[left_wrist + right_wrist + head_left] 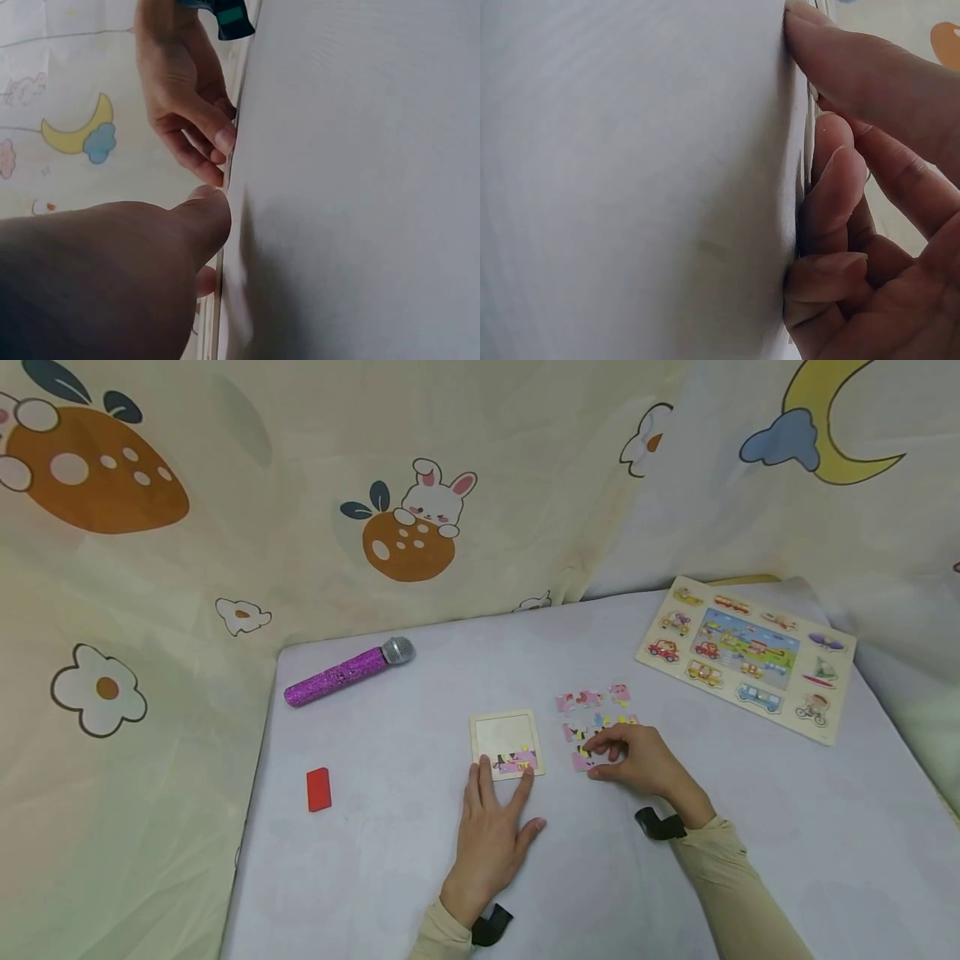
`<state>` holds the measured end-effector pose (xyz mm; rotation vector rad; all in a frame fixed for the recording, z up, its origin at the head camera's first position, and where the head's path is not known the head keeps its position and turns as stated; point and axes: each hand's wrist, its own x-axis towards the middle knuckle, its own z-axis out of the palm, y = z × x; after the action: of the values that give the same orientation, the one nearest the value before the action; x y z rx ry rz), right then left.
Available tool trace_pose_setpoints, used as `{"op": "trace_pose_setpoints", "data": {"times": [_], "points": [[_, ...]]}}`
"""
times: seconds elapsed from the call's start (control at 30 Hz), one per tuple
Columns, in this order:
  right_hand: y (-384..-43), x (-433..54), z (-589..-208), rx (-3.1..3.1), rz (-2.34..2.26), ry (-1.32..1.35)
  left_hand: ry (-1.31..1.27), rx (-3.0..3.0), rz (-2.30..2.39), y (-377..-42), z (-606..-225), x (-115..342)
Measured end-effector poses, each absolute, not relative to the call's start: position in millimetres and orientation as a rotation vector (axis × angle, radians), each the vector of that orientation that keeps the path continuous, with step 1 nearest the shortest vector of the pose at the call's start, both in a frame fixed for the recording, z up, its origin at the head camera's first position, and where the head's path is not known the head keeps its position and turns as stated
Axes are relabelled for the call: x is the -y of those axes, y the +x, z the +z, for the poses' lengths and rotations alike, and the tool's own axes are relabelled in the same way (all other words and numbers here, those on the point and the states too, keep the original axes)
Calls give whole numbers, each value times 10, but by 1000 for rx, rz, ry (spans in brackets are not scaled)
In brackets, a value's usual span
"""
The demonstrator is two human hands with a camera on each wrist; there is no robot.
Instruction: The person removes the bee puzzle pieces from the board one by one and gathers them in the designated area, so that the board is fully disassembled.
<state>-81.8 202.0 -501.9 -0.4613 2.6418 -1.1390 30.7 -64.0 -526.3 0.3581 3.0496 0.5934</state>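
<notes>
A small square puzzle frame [504, 737] lies on the white table [390, 860], with a few pink pieces set in its near edge. My left hand [504, 775] lies flat with straight fingers, the tips resting on the frame's near rim. Loose pink puzzle pieces [592, 700] are scattered just right of the frame. My right hand [604, 752] is curled over the nearest ones and pinches a puzzle piece [580, 762] against the table. The right wrist view shows its fingers [840, 172] bent against the surface; the piece is barely visible there. In the left wrist view, the left thumb [204, 216] presses down.
A glittery purple toy microphone [347, 672] lies at the back left, and a red block [318, 789] sits near the left edge. A wooden vehicle puzzle board [750, 652] lies at the back right. Printed curtains hang close around the table.
</notes>
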Motion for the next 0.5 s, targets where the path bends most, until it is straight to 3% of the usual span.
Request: {"op": "trace_pose_setpoints", "data": {"times": [0.5], "points": [[-828,-2020,-5021,-2632,-1106,-465,381,-3027,571,313,-5267,693]]}}
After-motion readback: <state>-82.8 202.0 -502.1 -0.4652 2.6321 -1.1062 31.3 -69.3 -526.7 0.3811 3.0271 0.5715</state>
